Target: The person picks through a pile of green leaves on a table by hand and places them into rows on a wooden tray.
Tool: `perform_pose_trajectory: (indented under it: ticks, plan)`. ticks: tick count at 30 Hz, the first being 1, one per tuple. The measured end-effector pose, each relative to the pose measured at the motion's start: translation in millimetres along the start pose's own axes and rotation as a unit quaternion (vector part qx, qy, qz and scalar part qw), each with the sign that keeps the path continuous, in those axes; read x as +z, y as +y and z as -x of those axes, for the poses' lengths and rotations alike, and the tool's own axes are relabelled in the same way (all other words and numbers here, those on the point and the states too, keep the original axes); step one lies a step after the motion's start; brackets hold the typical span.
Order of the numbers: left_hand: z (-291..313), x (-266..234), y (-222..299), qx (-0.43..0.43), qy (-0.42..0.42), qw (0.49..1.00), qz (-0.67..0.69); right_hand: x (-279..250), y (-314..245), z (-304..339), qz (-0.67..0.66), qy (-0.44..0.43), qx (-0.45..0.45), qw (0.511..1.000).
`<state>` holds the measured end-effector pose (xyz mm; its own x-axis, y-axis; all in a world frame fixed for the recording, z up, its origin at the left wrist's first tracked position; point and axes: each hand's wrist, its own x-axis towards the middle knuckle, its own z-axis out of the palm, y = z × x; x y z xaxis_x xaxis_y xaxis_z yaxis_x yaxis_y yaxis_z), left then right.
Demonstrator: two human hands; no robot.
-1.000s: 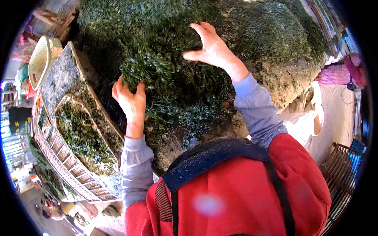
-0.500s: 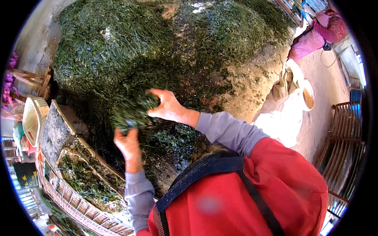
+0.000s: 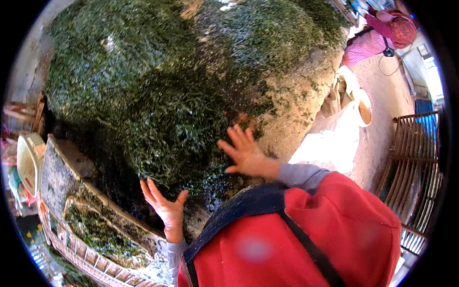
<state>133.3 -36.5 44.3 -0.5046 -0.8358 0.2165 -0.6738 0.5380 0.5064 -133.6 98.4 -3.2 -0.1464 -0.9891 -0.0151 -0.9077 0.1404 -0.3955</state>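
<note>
A large heap of dark green, shredded leaf-like strands, wet-looking, covers a broad surface in front of me. My left hand is at the near left side of the heap, its fingers spread and nothing in them. To the right, my right hand is also spread and holds nothing; it hovers by the heap's near right edge, where sandy tan surface shows. Between the hands lies a loose mound of the green strands. Whether either hand touches the strands, I cannot tell.
Left stands a pale plastic basket beside a wood-edged frame with green bits. At right are a white sack, a slatted rack and a pale floor. Another person in pink is bent over at upper right.
Both hands have let go of the clump of green strands, which now lies on the heap. They have drawn apart and nearer to me, the right hand further right, fingers spread.
</note>
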Motion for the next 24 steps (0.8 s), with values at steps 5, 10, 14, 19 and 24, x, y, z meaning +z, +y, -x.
perform_pose_trajectory:
  ticks: [5, 10, 14, 19, 24]
  plan:
    - [-18, 49, -12, -0.042, -0.078, 0.981, -0.17, 47, -41, -59, 0.113, 0.055, -0.181, 0.975]
    - [-29, 47, -28, 0.01, -0.029, 0.993, -0.113, 11, -38, -80, -0.007, 0.043, -0.151, 0.988]
    - [-28, 36, -32, 0.027, 0.008, 0.997, -0.076, -53, 25, -84, -0.02, 0.128, -0.033, 0.991]
    - [-44, 29, -24, 0.007, 0.018, 0.999, -0.043, -30, 122, -114, -0.01, 0.318, 0.219, 0.922]
    - [-49, -1, -3, 0.118, -0.118, 0.986, 0.002, 55, 56, -188, -0.444, 0.265, 0.028, 0.855]
